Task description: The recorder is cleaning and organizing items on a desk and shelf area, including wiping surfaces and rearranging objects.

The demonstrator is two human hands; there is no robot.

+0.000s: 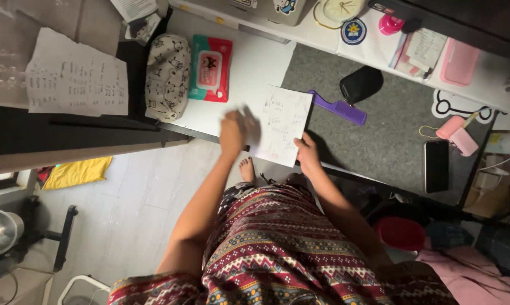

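A white sheet of paper (281, 125) with handwriting lies at the near edge of a white desk (249, 68), partly over the edge. My right hand (306, 153) pinches its lower right corner. My left hand (235, 131), blurred by motion, rests flat on the sheet's left side with fingers spread. Below, my patterned skirt and a bare foot (247, 169) show.
A red wet-wipe pack (211, 68) and a cat-print pouch (167, 76) sit left of the sheet. A purple comb (338, 108), black pouch (361, 84) and phone (436, 165) lie on grey felt at right. Printed pages (77, 79) lie at far left.
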